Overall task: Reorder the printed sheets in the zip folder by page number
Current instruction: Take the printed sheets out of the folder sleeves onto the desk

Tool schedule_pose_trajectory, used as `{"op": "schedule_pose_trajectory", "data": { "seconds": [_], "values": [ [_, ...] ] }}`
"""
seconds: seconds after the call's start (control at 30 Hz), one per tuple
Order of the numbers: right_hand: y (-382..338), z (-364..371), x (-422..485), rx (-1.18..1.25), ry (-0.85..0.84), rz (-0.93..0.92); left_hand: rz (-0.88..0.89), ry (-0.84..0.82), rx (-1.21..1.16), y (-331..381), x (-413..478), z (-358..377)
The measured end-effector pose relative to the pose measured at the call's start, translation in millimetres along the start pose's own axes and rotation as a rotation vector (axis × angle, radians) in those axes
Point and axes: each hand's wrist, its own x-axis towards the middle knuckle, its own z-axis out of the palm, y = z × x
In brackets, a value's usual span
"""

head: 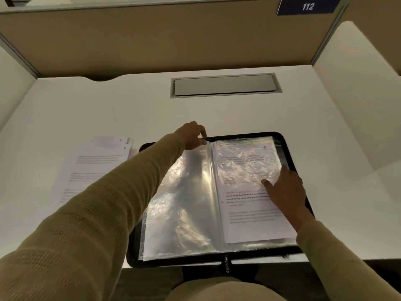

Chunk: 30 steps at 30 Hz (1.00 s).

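A black zip folder [288, 146] lies open at the desk's front edge, its clear plastic sleeves spread flat. The left sleeve [180, 203] looks to hold no sheet. In the right sleeve sits a printed sheet [249, 213] with a handwritten 5 at its top right corner. My left hand [193, 135] reaches across and pinches the top edge of the left sleeve near the spine. My right hand [282, 190] lies on the right sleeve with straight fingers pressing the sheet. A loose pile of printed sheets [95, 168] rests on the desk left of the folder, numbers 1 and 9 showing.
The white desk [108, 105] has a grey cable hatch [225, 84] at the back centre. Beige partition walls enclose it at the back and sides; a blue sign [308, 6] reads 112. The folder's zip pull [226, 265] hangs over the front edge.
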Motion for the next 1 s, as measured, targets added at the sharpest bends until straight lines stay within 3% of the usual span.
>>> {"op": "schedule_pose_trajectory", "data": {
  "seconds": [0.33,0.67,0.83,1.0],
  "values": [
    [23,-17,30,0.277,-0.010,0.021,0.031,-0.060,-0.004,73,28,42],
    [46,-18,25,0.456,0.136,-0.222,-0.017,0.062,-0.152,100,46,47],
    [53,-19,23,0.542,0.142,-0.263,-0.013,0.027,-0.169,117,57,48],
    [58,-15,27,0.545,0.121,-0.244,-0.009,0.106,-0.159,124,64,48]
  ]
}}
